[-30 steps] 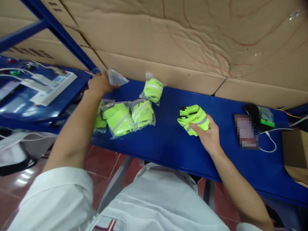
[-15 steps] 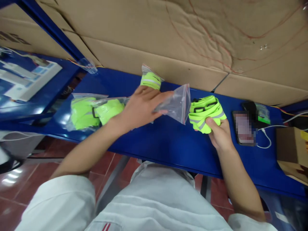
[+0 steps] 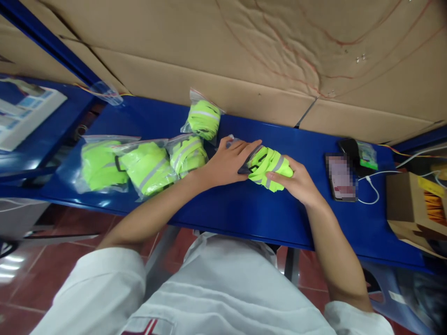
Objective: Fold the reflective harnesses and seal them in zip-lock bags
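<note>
My right hand point(image 3: 295, 179) grips a folded neon-yellow reflective strap bundle point(image 3: 270, 170) with grey stripes and black buckles. My left hand point(image 3: 232, 160) is closed round a clear zip bag, mostly hidden under its fingers, at the bundle's left end. The bag's mouth meets the bundle; how far the bundle sits inside I cannot tell. Left of my hands lie several bagged bundles of the same kind: one at the far left point(image 3: 103, 165), one beside it point(image 3: 148, 167), one next to my left wrist point(image 3: 188, 153). Another bagged bundle point(image 3: 204, 118) stands behind, near the cardboard.
The blue table point(image 3: 237, 214) backs onto a cardboard wall point(image 3: 209, 60). At right are a phone point(image 3: 340, 179) with a white cable, a black object point(image 3: 349, 151) and an open carton point(image 3: 401, 200) with orange items. A white power strip point(image 3: 33, 118) lies far left.
My right hand has brought the strap bundle left to the bag's mouth. My left hand now covers most of the bag. The whole view has shifted slightly.
</note>
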The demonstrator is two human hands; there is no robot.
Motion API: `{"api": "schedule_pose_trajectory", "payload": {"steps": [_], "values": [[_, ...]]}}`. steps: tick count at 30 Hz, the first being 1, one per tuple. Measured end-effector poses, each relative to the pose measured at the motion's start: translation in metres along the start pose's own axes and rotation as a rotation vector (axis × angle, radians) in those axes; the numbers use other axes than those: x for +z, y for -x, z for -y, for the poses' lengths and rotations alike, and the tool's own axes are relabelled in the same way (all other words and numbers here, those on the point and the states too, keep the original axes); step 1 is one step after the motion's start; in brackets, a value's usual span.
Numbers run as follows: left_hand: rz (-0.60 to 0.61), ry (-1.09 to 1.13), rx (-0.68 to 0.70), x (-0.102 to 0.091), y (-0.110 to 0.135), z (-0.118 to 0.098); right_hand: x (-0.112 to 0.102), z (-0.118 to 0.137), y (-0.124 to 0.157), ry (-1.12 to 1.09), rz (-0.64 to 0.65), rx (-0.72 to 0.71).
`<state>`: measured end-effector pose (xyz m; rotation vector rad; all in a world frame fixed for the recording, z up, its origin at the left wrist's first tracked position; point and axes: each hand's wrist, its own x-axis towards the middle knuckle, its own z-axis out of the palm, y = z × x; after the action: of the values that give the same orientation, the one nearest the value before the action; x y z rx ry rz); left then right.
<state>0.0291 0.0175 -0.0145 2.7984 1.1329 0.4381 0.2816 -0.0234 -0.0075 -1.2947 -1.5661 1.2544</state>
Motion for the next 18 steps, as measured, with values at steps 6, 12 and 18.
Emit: {"api": "schedule_pose_trajectory", "payload": {"steps": [6,12,18], "values": [[-0.035,0.061,0.017,0.004,0.008,0.012,-0.007,0.001,0.004,0.410,-0.013,-0.018],[0.006,-0.008,0.074,0.005,0.011,0.004,0.000,-0.001,0.004,0.577,-0.031,-0.032],[0.020,-0.001,0.049,0.010,0.010,-0.005,0.005,0.006,0.008,0.517,-0.161,-0.077]]}}
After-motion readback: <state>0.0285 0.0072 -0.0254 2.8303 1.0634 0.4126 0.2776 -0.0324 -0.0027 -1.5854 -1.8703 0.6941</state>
